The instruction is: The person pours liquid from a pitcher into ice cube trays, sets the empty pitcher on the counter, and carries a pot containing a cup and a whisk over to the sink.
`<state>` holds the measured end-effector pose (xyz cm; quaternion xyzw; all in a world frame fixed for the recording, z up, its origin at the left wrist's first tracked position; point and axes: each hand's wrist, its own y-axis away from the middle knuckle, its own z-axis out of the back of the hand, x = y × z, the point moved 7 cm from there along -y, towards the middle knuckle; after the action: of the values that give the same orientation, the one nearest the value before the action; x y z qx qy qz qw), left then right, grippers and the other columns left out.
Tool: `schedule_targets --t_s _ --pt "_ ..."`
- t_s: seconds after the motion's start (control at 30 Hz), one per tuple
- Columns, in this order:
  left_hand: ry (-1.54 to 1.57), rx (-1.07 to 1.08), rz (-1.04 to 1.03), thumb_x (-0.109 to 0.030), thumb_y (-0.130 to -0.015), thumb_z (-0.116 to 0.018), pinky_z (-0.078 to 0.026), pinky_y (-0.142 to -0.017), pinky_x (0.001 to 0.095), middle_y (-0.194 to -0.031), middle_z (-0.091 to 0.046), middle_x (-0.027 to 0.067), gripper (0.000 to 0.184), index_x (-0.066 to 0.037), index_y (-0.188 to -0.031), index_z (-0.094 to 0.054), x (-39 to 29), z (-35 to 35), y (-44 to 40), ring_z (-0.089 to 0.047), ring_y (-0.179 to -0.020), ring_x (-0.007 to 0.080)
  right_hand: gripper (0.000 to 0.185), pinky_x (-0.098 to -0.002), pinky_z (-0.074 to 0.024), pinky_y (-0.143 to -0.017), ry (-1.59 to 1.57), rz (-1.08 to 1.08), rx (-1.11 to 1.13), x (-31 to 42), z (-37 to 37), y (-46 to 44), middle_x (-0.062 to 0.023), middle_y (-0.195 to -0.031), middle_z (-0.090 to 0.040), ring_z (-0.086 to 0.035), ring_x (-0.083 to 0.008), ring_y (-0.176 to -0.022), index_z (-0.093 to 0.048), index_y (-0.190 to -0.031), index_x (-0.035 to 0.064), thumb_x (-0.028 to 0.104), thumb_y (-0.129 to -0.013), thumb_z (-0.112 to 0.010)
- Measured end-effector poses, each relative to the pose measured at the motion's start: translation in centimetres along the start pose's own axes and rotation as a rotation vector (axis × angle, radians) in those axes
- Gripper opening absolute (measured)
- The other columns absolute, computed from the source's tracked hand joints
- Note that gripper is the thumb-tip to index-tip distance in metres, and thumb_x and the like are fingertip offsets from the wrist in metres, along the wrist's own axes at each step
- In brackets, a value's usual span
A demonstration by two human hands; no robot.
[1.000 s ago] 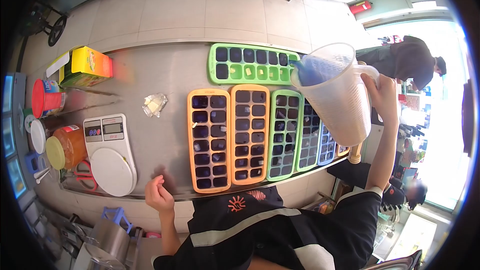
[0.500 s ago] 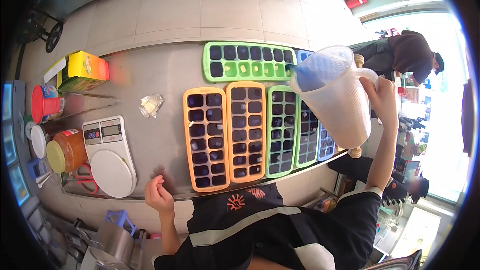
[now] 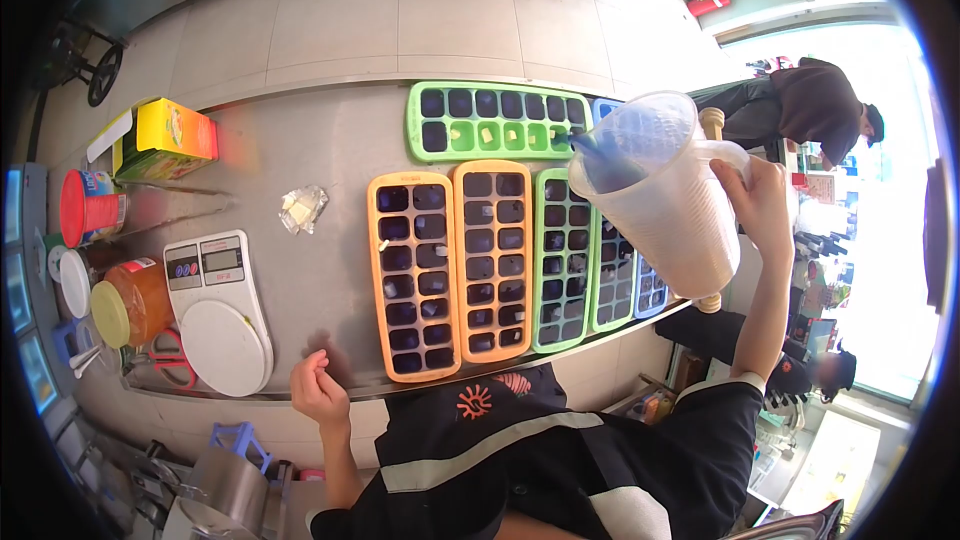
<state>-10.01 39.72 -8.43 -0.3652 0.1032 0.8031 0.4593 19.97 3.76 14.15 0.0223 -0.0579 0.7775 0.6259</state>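
My right hand [image 3: 762,202] is wrapped round the handle of a translucent plastic pitcher [image 3: 665,210]. The pitcher is tilted left, with blue liquid [image 3: 610,162] at its lip over the right end of a green ice cube tray [image 3: 425,153]. That tray's far row holds dark liquid, as does the near row's left compartment; several other near compartments show green with pale pieces inside. Over the table's near edge, my left hand [image 3: 318,388] has its fingers curled together, nothing visible in them. Nearer stand two orange ice cube trays [image 3: 456,320] with dark contents.
More green [image 3: 541,340] and blue trays [image 3: 652,312] lie partly under the pitcher. Leftward are a white kitchen scale [image 3: 228,345], an opened wrapper with pale pieces [image 3: 302,210], a yellow box [image 3: 172,140], a jar [image 3: 140,300] and red-handled scissors [image 3: 172,360]. A person [image 3: 820,110] stands beyond the right end.
The pitcher has shifted slightly left and tipped a little further, with the blue liquid spread toward its lip. My left hand has stayed in place.
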Motion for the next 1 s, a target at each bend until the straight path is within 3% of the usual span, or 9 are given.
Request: schedule_targets --t_s 0.47,0.53,1.0 --pt "0.012 -0.020 -0.022 0.007 -0.068 -0.040 -0.041 -0.052 0.0277 -0.065 -0.052 0.0096 0.020 0.000 -0.078 -0.055 0.1 0.2 0.0 -0.052 -0.058 0.0204 0.032 -0.0266 -0.0305 -0.037 -0.034 0.027 0.019 1.6 -0.5 -0.3 -0.0118 -0.040 -0.043 -0.037 -0.0119 -0.034 -0.054 -0.060 -0.0079 0.022 -0.069 -0.062" --pt "0.019 -0.034 0.002 0.007 -0.062 -0.040 -0.041 -0.052 0.0292 -0.065 -0.055 0.0089 0.022 -0.001 -0.075 -0.056 0.1 0.2 0.0 -0.051 -0.057 0.0219 0.032 -0.0264 -0.0304 -0.036 -0.034 0.027 0.023 1.9 -0.6 -0.4 -0.0118 -0.040 -0.043 -0.037 -0.0116 -0.034 -0.054 -0.059 -0.0080 0.022 -0.069 -0.062" --pt "0.022 -0.035 -0.027 0.007 -0.064 -0.040 -0.042 -0.053 0.0285 -0.066 -0.055 0.0093 0.021 0.000 -0.076 -0.056 0.0 0.4 -0.1 -0.052 -0.058 0.0216 0.031 -0.0258 -0.0304 -0.036 -0.028 0.042 0.065 3.8 -1.1 -0.7 -0.0115 -0.040 -0.043 -0.038 -0.0116 -0.033 -0.055 -0.060 -0.0083 0.020 -0.068 -0.063"
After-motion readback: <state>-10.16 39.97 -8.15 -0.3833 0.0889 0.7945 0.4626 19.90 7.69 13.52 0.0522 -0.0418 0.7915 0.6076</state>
